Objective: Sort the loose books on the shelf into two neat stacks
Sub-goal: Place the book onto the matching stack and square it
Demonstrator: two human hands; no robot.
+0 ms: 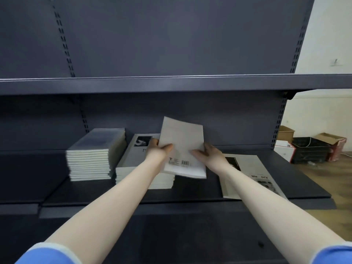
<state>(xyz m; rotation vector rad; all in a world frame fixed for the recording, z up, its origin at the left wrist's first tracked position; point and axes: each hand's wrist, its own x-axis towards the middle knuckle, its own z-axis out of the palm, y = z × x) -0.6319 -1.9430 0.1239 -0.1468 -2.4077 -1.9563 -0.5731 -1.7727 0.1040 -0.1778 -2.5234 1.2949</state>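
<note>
Fingers [167, 147] of left hand [158, 151] clamped on left edge of thin white paperback book with barcode on its back cover [182, 149]: thumb on top, remaining fingers hidden beneath. Right hand [209, 153] pinching the right edge likewise, thumb laid across the cover. Two-sided hold probably to keep the floppy cover flat and square for placement.

Book held tilted, barcode end toward the camera, raised above right part of short stack of white books with a black-and-white photo cover [133, 162]. Likely destination, judging by matching size; not yet set down.

Tall stack of thin grey-covered books [91, 159] just beside it to the left, edges fairly even. Appears to be the other finished pile.

One loose flat book with dark photo and printed title [247, 172] lying askew on dark grey metal shelf [285, 180], well right of stacks, partly under right forearm. Still to sort.

Cardboard boxes and a black crate [308, 149] on floor beyond shelf end.
</note>
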